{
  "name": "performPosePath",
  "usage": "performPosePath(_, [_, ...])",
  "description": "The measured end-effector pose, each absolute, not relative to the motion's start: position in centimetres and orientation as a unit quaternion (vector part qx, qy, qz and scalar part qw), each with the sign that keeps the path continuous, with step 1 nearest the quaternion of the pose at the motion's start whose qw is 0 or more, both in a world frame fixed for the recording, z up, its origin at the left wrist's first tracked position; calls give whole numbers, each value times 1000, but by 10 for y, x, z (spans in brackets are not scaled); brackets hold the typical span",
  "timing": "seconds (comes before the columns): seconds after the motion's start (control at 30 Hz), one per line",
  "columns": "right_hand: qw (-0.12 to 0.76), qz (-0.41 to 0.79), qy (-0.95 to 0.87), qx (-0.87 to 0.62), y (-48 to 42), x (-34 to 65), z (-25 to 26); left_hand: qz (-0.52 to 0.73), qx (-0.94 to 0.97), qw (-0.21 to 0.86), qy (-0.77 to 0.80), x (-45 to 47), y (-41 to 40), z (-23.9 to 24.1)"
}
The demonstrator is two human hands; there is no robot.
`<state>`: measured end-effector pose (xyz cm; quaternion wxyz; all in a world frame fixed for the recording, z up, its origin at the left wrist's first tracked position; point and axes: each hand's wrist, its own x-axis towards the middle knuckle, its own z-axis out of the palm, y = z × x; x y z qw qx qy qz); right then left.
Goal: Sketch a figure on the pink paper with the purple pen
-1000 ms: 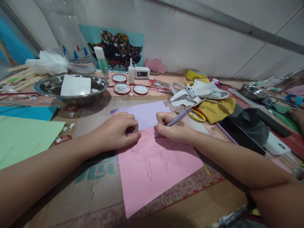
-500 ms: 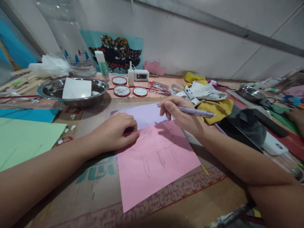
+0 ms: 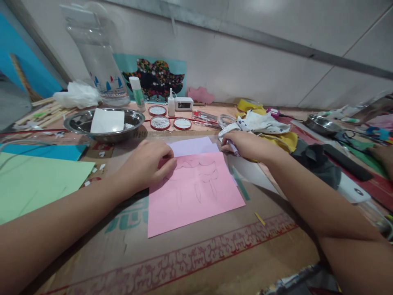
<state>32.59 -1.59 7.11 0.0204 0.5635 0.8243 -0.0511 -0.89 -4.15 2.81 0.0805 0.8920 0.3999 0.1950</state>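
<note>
My left hand lies at the upper left of a pink sheet of paper, its fingers curled and its thumb on the sheet's edge. Pencil-like lines, wavy shapes with pointed strips below, are drawn on the pink paper. Beneath its top edge lies lilac paper. My right hand is closed around a pale purple pen, beside a white patterned cloth; its fingertips are partly hidden. A white sheet shows under my right wrist.
A steel bowl holding white paper stands at the back left, near a water bottle, glue stick and bead dishes. Green paper lies left. A phone-like black object and another person's hand are at right.
The pink paper has slid away from me, and its drawing is turned slightly. My right hand has moved off the paper to the right, beside the cloth, with the pen turned downward.
</note>
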Motion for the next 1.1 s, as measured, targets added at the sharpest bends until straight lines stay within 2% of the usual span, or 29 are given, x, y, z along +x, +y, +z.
performPosePath(0.23, [-20, -90, 818, 568, -19, 319, 77, 238, 885, 66, 394, -8, -47, 33])
performPosePath(0.47, [-3, -94, 821, 563, -21, 315, 80, 253, 885, 57, 387, -8, -48, 32])
performPosePath(0.7, [-23, -126, 812, 569, -28, 312, 87, 262, 884, 53, 384, -9, -49, 31])
performPosePath(1.1, [17, -149, 799, 582, -26, 313, 85, 244, 881, 76, 398, -6, -46, 31])
